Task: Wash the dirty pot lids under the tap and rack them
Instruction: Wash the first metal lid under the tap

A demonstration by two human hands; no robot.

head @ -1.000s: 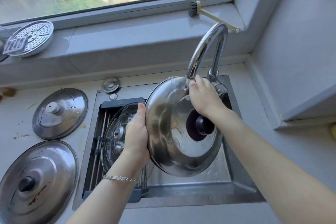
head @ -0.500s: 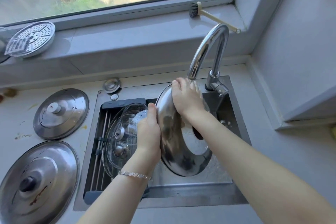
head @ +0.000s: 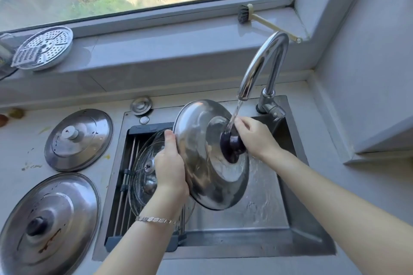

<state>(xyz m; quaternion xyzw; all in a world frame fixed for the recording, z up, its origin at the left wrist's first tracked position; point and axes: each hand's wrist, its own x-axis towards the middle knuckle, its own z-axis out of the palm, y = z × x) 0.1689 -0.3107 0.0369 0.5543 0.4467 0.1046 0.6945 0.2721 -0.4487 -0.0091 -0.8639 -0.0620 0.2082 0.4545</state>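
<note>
Domed stainless-steel pot lid [head: 201, 158] tilted on edge over the steel sink [head: 245, 243], under water running from the curved chrome tap [head: 263, 62]. Left hand [head: 171, 163] fingers grasping its rim, right hand [head: 257, 138] fingers curled round its dark round knob [head: 231, 147]. Clear glass lids [head: 143, 163] racked just left; smaller flat steel lid [head: 78, 138] and larger stained steel lid [head: 48, 223] on the pale bench [head: 20, 163].

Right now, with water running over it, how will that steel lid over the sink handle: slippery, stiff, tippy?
Probably slippery: tap water runs over the steel lid and its knob. Likely stiff: domed metal. Held on edge, left hand at the rim, right hand at the knob, it may swing if one lets go.
</note>
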